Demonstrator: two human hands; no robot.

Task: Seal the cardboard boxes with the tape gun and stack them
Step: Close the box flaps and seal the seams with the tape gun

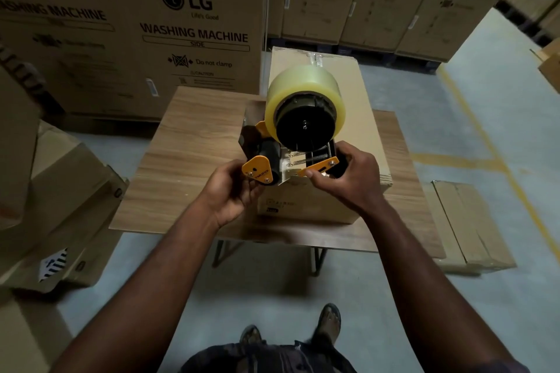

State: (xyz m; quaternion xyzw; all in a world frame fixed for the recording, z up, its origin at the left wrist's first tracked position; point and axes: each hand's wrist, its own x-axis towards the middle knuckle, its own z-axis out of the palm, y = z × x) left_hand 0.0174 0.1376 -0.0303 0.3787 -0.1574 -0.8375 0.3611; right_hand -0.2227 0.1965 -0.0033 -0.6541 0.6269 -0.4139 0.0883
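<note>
— Cardboard all round?
— Yes, tall cartons (194, 24) behind the table (188, 136), a flat box (472, 221) on the floor. Left hand (233, 191) and right hand (348, 179) grip the tape gun (303, 124) over the small box (357, 85) on it

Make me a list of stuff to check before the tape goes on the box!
1. Tape gun held firmly: ok. The left hand grips its front end and the right hand grips its handle end.
2. Enough tape: ok. The tape roll on the gun is thick.
3. Box sitting flat on the table: ok.
4. Box top closed: ok where it shows, but the gun hides the middle.
5. Loose tape end ready to stick: cannot tell, it is not visible.
6. Seam already taped: cannot tell. Something shiny shows at the far edge only.
</note>
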